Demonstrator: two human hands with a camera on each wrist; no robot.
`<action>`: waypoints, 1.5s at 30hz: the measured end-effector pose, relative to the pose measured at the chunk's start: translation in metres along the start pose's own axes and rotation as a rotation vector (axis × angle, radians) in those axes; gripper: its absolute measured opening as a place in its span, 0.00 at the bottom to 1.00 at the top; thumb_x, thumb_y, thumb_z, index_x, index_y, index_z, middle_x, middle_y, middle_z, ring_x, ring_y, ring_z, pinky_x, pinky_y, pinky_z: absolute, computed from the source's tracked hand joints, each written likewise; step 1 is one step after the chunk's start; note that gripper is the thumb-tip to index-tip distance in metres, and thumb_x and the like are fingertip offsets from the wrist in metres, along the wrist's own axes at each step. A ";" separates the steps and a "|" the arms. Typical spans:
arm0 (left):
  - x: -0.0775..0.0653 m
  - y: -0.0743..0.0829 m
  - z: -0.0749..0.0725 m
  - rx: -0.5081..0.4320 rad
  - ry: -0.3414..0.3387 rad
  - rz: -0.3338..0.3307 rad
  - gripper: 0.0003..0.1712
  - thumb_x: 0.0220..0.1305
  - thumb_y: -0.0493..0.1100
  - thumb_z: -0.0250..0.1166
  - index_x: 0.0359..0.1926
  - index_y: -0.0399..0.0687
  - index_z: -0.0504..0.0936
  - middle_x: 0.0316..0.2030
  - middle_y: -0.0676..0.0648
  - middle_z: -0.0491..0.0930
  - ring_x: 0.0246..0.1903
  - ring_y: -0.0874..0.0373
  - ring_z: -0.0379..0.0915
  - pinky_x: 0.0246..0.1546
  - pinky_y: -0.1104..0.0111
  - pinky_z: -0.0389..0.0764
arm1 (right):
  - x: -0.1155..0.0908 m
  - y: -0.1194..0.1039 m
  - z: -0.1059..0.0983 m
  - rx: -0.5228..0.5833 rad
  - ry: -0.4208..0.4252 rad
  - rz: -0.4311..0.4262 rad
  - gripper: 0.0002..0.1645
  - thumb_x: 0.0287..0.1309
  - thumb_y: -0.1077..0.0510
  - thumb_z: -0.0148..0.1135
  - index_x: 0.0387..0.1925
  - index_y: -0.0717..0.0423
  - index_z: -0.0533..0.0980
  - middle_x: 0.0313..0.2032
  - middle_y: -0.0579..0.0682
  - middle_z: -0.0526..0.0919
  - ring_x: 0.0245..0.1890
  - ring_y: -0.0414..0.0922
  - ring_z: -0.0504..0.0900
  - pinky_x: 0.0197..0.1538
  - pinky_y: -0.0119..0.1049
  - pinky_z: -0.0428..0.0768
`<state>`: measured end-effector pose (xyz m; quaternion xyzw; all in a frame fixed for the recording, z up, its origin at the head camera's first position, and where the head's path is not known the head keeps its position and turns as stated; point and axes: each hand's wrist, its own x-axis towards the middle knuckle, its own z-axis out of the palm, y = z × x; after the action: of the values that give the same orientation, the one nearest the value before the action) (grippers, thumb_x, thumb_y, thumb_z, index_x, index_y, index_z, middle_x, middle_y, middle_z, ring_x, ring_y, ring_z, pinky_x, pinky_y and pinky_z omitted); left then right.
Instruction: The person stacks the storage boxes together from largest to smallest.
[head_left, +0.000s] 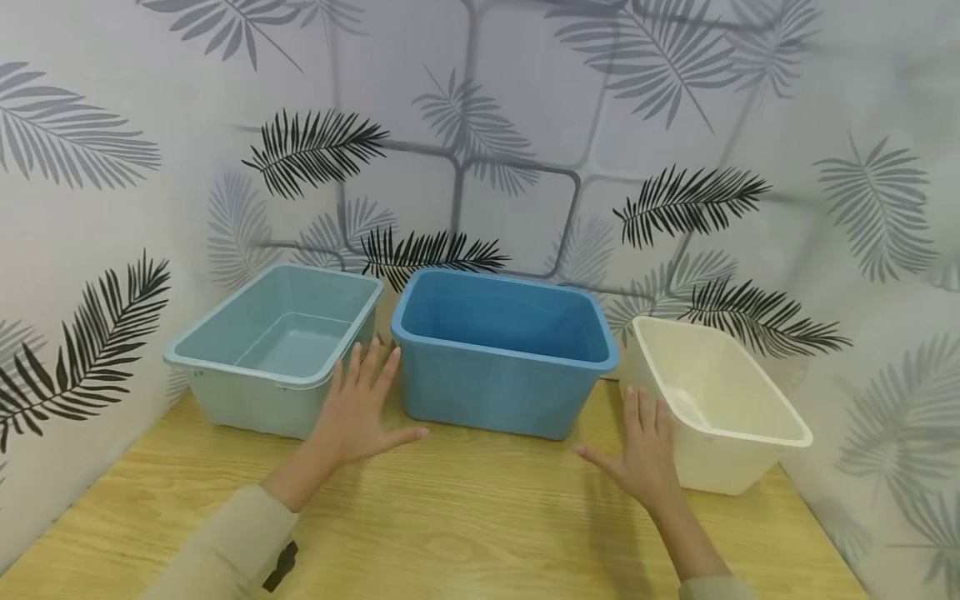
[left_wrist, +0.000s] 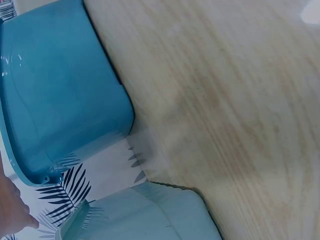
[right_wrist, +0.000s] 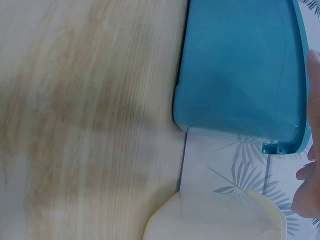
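Observation:
Three plastic bins stand in a row on a wooden table. My left hand (head_left: 356,417), fingers spread and holding nothing, is in front of the gap between the pale blue-green bin (head_left: 247,400) and the blue bin (head_left: 487,387). Its fingertips overlap the pale bin's right rim in the head view. My right hand (head_left: 643,454) is also spread with nothing in it, by the left side of the cream bin (head_left: 727,458). Both wrist views show the blue bin (left_wrist: 65,90) upright, with part of a hand at the frame's edge. No contents show in the bins.
The wood-grain table (head_left: 480,517) reaches toward me in front of the bins. Behind and at both sides rises a wall covering (head_left: 517,92) with grey and black leaf prints. A small black object (head_left: 281,567) shows beside my left sleeve (head_left: 232,542).

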<state>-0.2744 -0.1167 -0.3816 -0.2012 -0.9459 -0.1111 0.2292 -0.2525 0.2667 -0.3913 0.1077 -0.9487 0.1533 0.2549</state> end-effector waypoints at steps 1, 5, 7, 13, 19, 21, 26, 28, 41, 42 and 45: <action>0.003 0.000 -0.001 -0.015 -0.016 -0.016 0.65 0.41 0.82 0.49 0.70 0.48 0.41 0.69 0.34 0.39 0.67 0.33 0.33 0.62 0.39 0.45 | 0.002 0.001 0.000 0.002 0.000 0.000 0.67 0.37 0.31 0.64 0.66 0.69 0.47 0.64 0.73 0.50 0.65 0.70 0.43 0.63 0.65 0.45; 0.015 -0.001 -0.004 -0.069 -0.047 -0.066 0.63 0.43 0.77 0.54 0.70 0.46 0.40 0.69 0.35 0.39 0.68 0.34 0.33 0.63 0.40 0.42 | 0.011 0.001 -0.002 0.015 -0.003 0.003 0.66 0.38 0.33 0.64 0.65 0.72 0.48 0.65 0.73 0.51 0.65 0.69 0.46 0.64 0.63 0.46; 0.021 -0.002 -0.004 -0.093 -0.053 -0.083 0.63 0.45 0.77 0.53 0.70 0.46 0.40 0.69 0.35 0.38 0.68 0.34 0.34 0.64 0.40 0.42 | 0.016 0.001 -0.003 0.022 -0.012 0.012 0.66 0.38 0.33 0.64 0.65 0.73 0.48 0.65 0.72 0.50 0.65 0.68 0.47 0.64 0.62 0.46; 0.036 -0.001 -0.009 -0.144 -0.094 -0.139 0.63 0.47 0.76 0.52 0.70 0.44 0.38 0.70 0.36 0.36 0.68 0.36 0.32 0.65 0.43 0.40 | 0.026 0.002 -0.005 0.055 -0.058 0.058 0.65 0.40 0.35 0.64 0.65 0.72 0.46 0.66 0.71 0.48 0.66 0.67 0.45 0.65 0.61 0.46; 0.050 0.002 -0.011 -0.169 -0.116 -0.161 0.64 0.46 0.77 0.52 0.69 0.39 0.38 0.70 0.36 0.36 0.69 0.38 0.32 0.65 0.43 0.41 | 0.040 0.004 -0.006 0.102 -0.096 0.107 0.65 0.43 0.35 0.62 0.67 0.70 0.42 0.67 0.70 0.46 0.66 0.67 0.44 0.66 0.61 0.45; 0.054 0.003 -0.011 -0.177 -0.123 -0.164 0.64 0.46 0.76 0.52 0.69 0.39 0.38 0.70 0.37 0.35 0.69 0.38 0.31 0.66 0.43 0.41 | 0.046 0.004 -0.006 0.115 -0.108 0.113 0.65 0.44 0.34 0.62 0.67 0.69 0.41 0.67 0.70 0.45 0.67 0.66 0.45 0.66 0.60 0.47; 0.065 0.003 -0.011 -0.189 -0.141 -0.180 0.63 0.49 0.75 0.51 0.69 0.40 0.36 0.70 0.37 0.34 0.69 0.39 0.30 0.66 0.44 0.41 | 0.059 0.001 -0.006 0.162 -0.102 0.097 0.62 0.45 0.35 0.62 0.68 0.63 0.42 0.67 0.66 0.49 0.67 0.62 0.49 0.65 0.59 0.51; 0.068 0.002 -0.010 -0.195 -0.153 -0.191 0.63 0.49 0.75 0.51 0.69 0.39 0.35 0.70 0.36 0.33 0.69 0.38 0.30 0.66 0.45 0.41 | 0.064 -0.001 -0.007 0.159 -0.099 0.090 0.62 0.45 0.35 0.62 0.68 0.62 0.42 0.67 0.66 0.50 0.67 0.62 0.50 0.64 0.59 0.52; 0.079 -0.005 0.000 -0.320 -0.208 -0.270 0.62 0.51 0.74 0.51 0.69 0.42 0.31 0.70 0.40 0.29 0.69 0.39 0.32 0.63 0.44 0.52 | 0.085 -0.007 -0.003 0.149 -0.219 0.126 0.63 0.50 0.34 0.56 0.67 0.68 0.36 0.68 0.68 0.36 0.68 0.63 0.37 0.67 0.59 0.44; 0.079 -0.005 0.001 -0.322 -0.208 -0.269 0.62 0.51 0.74 0.50 0.69 0.41 0.31 0.70 0.40 0.29 0.69 0.40 0.32 0.63 0.44 0.53 | 0.085 -0.007 -0.003 0.151 -0.223 0.121 0.62 0.50 0.34 0.56 0.67 0.68 0.36 0.68 0.67 0.35 0.69 0.63 0.37 0.67 0.59 0.44; 0.080 -0.006 0.002 -0.339 -0.205 -0.274 0.61 0.52 0.74 0.50 0.69 0.40 0.32 0.70 0.39 0.29 0.69 0.41 0.32 0.63 0.45 0.53 | 0.086 -0.007 -0.002 0.169 -0.240 0.119 0.62 0.52 0.35 0.55 0.67 0.68 0.34 0.68 0.66 0.32 0.69 0.62 0.33 0.67 0.59 0.42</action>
<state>-0.3425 -0.0948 -0.3457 -0.1170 -0.9505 -0.2773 0.0777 -0.3219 0.2498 -0.3435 0.0897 -0.9607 0.2336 0.1203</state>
